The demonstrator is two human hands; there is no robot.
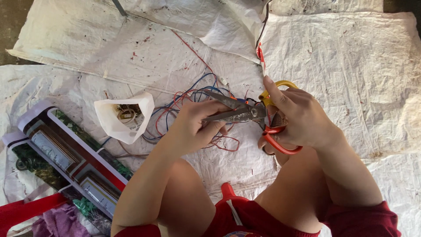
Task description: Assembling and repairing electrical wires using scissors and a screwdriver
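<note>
My right hand (294, 117) grips a pair of scissors (239, 112) by its yellow and orange handles, blades parted and pointing left. My left hand (195, 125) is closed on thin wire held between the blades. A tangle of red and blue wires (186, 97) lies on the white woven sacking (351, 70) just beyond both hands. One red wire loop (228, 144) hangs below my left hand.
A small white plastic bag (124, 115) holding metal bits sits left of the wires. A printed patterned bag (70, 162) with a red strap lies at the lower left. My bare knees and red shorts (245, 219) fill the bottom. A dark strap (263, 22) runs at the top.
</note>
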